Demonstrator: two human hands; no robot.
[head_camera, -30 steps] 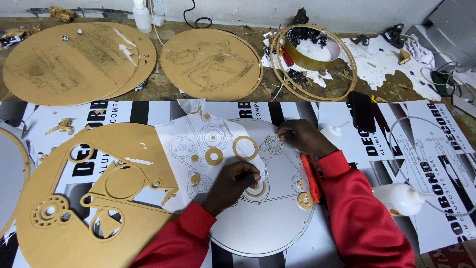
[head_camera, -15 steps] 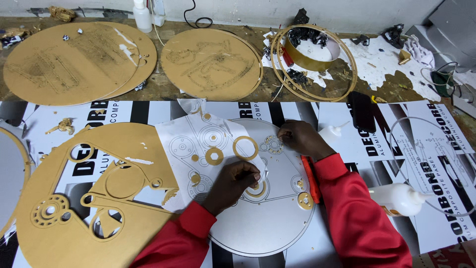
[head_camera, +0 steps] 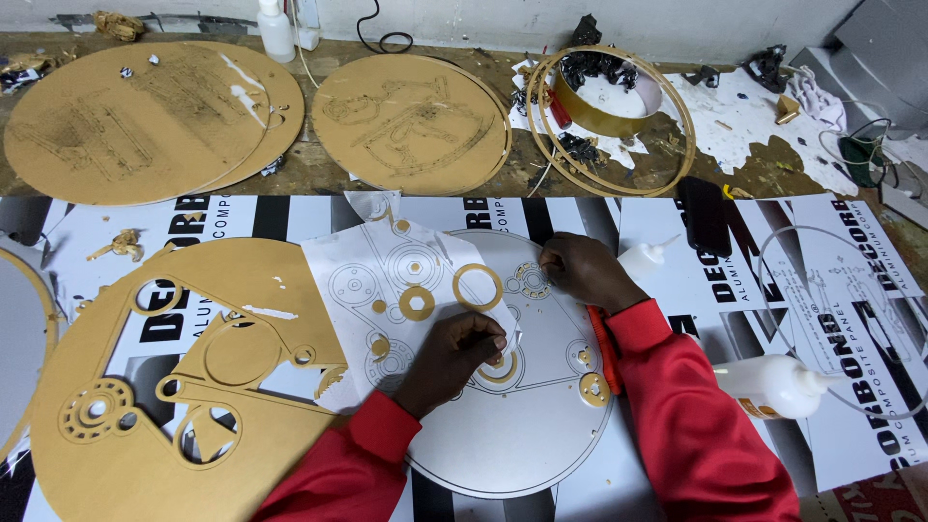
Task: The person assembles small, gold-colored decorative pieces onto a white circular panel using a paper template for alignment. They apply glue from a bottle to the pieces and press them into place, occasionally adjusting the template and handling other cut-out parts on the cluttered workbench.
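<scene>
Both hands' fingers curl narrow: left hand (head_camera: 454, 350) pinches gold ring (head_camera: 501, 367); right hand (head_camera: 580, 271) presses gold gear (head_camera: 530, 280).

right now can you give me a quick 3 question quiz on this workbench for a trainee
1. True or false: the left hand rests on the white round panel.
2. Which lies just left of the right hand? A) a loose gold ring B) a black cable C) a pair of scissors
3. What colour are the person's sleeves?

Key: 1 true; 2 A; 3 red.
</scene>
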